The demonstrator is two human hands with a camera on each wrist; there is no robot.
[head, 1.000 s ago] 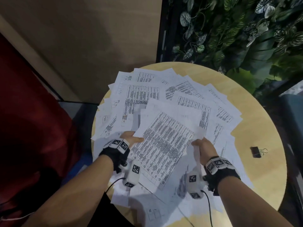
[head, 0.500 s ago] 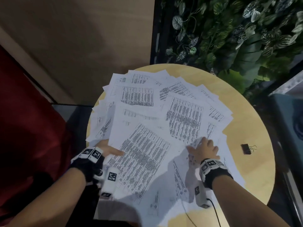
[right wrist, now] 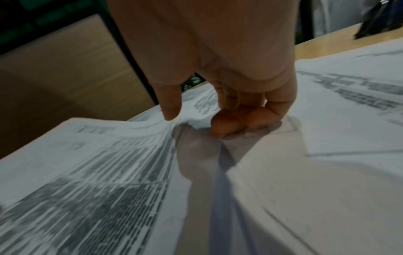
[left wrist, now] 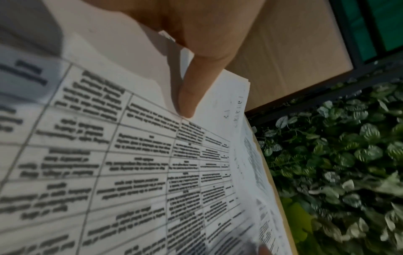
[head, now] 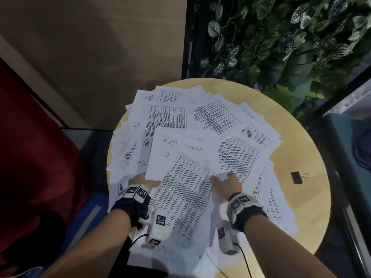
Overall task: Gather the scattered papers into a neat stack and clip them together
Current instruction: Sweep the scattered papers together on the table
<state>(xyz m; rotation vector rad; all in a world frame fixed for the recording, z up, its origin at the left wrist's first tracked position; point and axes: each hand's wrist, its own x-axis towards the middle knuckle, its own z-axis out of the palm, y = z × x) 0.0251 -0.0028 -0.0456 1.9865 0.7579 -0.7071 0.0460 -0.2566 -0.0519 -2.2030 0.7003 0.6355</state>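
Both hands slid in: L grip (head: 145, 182) & R grip (head: 227, 182) pinching top sheet (head: 184, 197) edges.

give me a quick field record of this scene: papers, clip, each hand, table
papers: printed sheets spread overlapping across the table, not stacked
top sheet: table-printed page between both hands, near the front edge
left hand: thumb on the top sheet's left edge, other fingers hidden under the paper
right hand: thumb on the sheet's rippled right edge, curled fingers on the paper
binder clip: black, lying alone on bare wood to the right, untouched
table: round, light wood
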